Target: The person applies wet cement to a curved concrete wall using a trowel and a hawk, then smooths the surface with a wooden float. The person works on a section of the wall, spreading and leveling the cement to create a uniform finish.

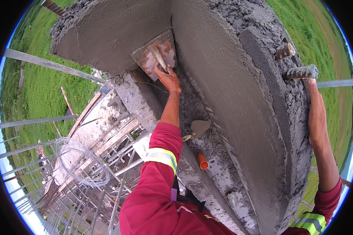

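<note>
**Plastering float pressed to a wet concrete wall, high above the ground**

Nearest are the red sleeves with reflective yellow-grey bands, reaching up from the lower edge. Just right of the left sleeve an orange pipe end (202,161) sticks out of the rough concrete ledge (219,172), and a little farther a pointed trowel (198,127) lies on the same ledge, untouched, its blade smeared with mortar.

The right hand (316,113) rests flat along the right edge of the wall, fingers stretched out and released, fingertips just below a mortar-caked rebar stub (301,72); a second stub (284,51) juts out just beyond it.

Farther in, the left hand (168,79) is clenched round the wooden handle of a plastering float (156,55), whose blade lies against the wet grey render (117,27) at the inner corner where two plastered faces meet.

To the left and below, a coil of wire (80,161) hangs among scaffold poles (47,62) and formwork, with green field (39,90) far beneath
</note>
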`<state>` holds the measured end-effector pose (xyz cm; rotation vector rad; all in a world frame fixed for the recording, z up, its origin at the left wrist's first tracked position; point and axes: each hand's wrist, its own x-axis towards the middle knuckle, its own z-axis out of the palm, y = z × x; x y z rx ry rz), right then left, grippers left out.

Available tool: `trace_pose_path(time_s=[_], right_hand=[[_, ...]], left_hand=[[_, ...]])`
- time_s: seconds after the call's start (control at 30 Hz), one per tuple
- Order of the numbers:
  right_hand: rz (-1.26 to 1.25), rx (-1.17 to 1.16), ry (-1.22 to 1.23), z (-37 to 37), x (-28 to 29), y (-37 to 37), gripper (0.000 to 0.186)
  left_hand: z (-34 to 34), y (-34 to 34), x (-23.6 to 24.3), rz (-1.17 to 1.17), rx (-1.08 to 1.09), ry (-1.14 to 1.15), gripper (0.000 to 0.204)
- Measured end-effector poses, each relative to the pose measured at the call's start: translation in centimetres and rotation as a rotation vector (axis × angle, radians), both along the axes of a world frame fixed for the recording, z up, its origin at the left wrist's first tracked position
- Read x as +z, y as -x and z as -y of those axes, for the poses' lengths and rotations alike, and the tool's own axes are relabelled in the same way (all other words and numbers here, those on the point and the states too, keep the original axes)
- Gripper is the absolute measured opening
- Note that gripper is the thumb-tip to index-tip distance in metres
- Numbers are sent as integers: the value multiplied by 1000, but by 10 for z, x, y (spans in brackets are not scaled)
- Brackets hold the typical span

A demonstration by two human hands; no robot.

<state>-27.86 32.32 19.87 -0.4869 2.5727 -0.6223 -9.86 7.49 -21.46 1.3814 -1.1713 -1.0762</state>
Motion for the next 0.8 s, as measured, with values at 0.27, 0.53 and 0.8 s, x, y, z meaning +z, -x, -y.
trace_pose_path(time_s=[0.27, 0.53, 0.8], right_hand=[[57, 40, 23, 3, 5, 1, 109], [94, 82, 37, 3, 6, 2, 103], [103, 178, 133, 11, 5, -1, 90]], left_hand=[[-65, -31, 29, 35, 74, 20, 47], [-63, -53, 118, -239, -107, 336, 62], [-4, -140, 238, 522, -325, 784, 52]])
